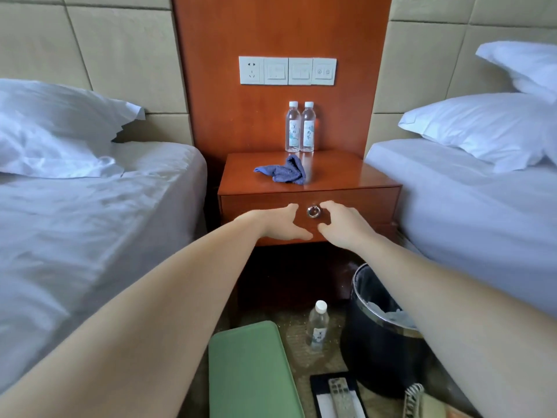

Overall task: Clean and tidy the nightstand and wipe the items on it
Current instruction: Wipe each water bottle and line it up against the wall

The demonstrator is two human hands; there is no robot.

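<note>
Our fingers (pixel 303 233) are spread wide and loose on both hands, holding nothing. The left hand (pixel 280 223) and right hand (pixel 342 226) flank the ring pull (pixel 313 211) on the drawer front of the nightstand (pixel 346 173), and we cannot tell whether they touch the wood. If we tug the drawer sharply, we judge the jolt could topple the two water bottles (pixel 300 128), which stand upright and touching at the back of the top. A careless reach upward could also sweep them over. The blue cloth (pixel 284 171) lies crumpled on the top, above and beyond our fingertips, just in front of the bottles, untouched.
</note>
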